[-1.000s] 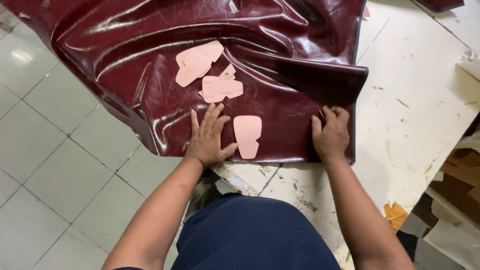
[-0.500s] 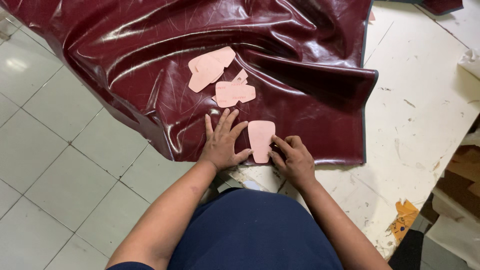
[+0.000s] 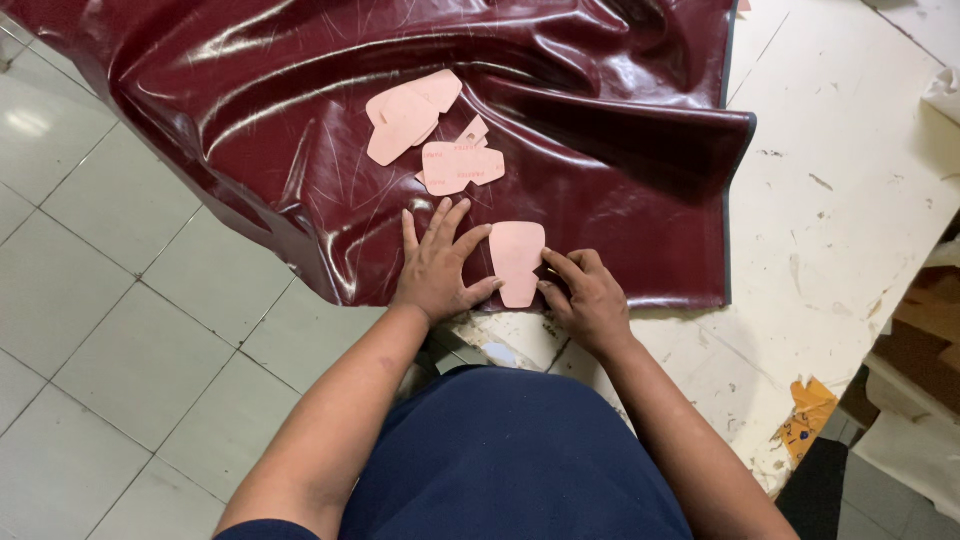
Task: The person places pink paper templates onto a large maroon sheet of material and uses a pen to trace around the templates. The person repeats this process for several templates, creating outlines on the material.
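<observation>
Two hands pin a thin pink pattern piece (image 3: 517,262) flat on glossy maroon leather (image 3: 300,90).
Left hand (image 3: 437,270) splayed open, right hand (image 3: 585,295) fingertips pressing its edge; the piece looks light, stiff, likely to slide.

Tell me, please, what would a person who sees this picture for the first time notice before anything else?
First, the large glossy dark red sheet, wrinkled and spread over the white worktable, its left part hanging past the table's edge above the tiled floor. Next, the pale pink template lying near the sheet's front edge, with the left hand flat beside it and the right hand touching its right side. More pink templates lie in a loose group further back.
</observation>
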`<move>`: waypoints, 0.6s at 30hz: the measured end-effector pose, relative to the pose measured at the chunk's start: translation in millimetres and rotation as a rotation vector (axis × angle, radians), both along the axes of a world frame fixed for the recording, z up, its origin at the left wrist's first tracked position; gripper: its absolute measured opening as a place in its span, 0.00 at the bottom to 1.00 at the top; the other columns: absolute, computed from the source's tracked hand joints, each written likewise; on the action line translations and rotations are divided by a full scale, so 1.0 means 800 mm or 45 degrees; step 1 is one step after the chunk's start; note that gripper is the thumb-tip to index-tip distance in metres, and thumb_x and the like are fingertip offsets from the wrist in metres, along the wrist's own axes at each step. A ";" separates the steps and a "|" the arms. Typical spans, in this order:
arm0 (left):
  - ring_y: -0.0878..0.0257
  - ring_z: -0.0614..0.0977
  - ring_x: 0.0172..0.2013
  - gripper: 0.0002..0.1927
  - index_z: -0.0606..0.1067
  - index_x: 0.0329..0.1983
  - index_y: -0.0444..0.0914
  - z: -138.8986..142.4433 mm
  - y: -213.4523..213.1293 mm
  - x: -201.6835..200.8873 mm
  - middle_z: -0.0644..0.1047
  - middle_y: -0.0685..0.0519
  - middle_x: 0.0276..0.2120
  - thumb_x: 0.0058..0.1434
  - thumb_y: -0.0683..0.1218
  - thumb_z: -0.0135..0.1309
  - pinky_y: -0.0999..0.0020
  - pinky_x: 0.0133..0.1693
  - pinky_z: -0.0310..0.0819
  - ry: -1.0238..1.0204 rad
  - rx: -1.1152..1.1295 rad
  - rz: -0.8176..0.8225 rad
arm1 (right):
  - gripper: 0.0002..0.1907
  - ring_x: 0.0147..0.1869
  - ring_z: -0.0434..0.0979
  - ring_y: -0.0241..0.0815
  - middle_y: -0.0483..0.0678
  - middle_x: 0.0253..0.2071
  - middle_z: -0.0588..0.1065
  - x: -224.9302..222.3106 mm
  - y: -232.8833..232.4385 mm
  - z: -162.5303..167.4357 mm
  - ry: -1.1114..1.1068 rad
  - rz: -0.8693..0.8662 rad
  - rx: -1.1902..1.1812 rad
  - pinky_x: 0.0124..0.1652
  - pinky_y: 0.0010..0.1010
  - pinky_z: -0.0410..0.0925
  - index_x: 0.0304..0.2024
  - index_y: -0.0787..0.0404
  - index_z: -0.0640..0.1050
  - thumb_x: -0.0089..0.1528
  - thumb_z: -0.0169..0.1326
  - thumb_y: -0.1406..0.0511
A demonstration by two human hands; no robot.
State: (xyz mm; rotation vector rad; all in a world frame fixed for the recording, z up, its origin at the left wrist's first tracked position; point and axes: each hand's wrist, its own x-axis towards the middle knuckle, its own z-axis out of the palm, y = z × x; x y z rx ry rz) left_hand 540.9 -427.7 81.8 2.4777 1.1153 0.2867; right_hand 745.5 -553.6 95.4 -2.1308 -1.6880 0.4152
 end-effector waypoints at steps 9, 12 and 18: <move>0.54 0.47 0.75 0.42 0.68 0.68 0.54 -0.002 -0.001 0.002 0.54 0.50 0.74 0.52 0.72 0.58 0.35 0.69 0.21 0.017 -0.046 0.006 | 0.23 0.46 0.76 0.43 0.46 0.47 0.72 0.003 -0.001 -0.002 -0.008 -0.008 -0.095 0.44 0.36 0.72 0.61 0.51 0.78 0.64 0.59 0.56; 0.54 0.47 0.75 0.41 0.68 0.67 0.54 -0.004 0.000 0.003 0.54 0.50 0.74 0.52 0.72 0.58 0.35 0.69 0.21 0.021 -0.053 0.005 | 0.25 0.46 0.76 0.43 0.47 0.48 0.72 0.003 -0.001 -0.002 -0.012 -0.001 -0.084 0.44 0.36 0.72 0.61 0.52 0.77 0.63 0.59 0.55; 0.55 0.47 0.75 0.42 0.68 0.67 0.52 -0.007 0.000 0.002 0.55 0.51 0.74 0.51 0.73 0.59 0.35 0.70 0.21 0.004 -0.028 0.009 | 0.29 0.48 0.76 0.44 0.48 0.48 0.71 0.003 -0.001 -0.002 -0.039 0.009 -0.094 0.44 0.37 0.73 0.61 0.51 0.77 0.60 0.62 0.51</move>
